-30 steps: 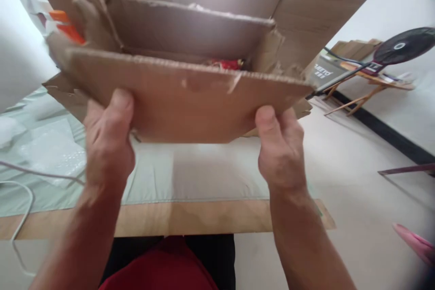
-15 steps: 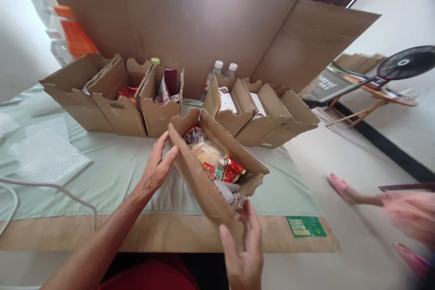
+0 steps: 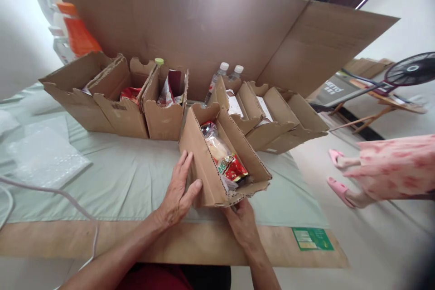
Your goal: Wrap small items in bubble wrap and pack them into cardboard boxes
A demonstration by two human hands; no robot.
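An open-topped cardboard box point(image 3: 200, 170) stands at an angle on the cloth-covered table in front of me. Inside lie a red snack packet point(image 3: 234, 167) and a clear bag of pale round food point(image 3: 217, 147); a greyish item shows partly at the near end. My left hand point(image 3: 180, 190) rests flat against the box's left side, fingers stretched and thumb apart. Under the near end, my right hand point(image 3: 241, 219) grips the bottom edge, its fingertips partly hidden by the box.
Several cardboard bins point(image 3: 122, 115) line the back, before a tall cardboard panel point(image 3: 204, 22). Bubble wrap point(image 3: 50, 154) and a cable point(image 3: 57, 188) lie left. A green card point(image 3: 312, 239) lies near the front edge. At right are a fan point(image 3: 413, 69) and a person in pink slippers point(image 3: 340, 190).
The box has shifted slightly right and turned. My left hand slid nearer along its side; my right hand moved from beside the near end to beneath it. The person at right has moved.
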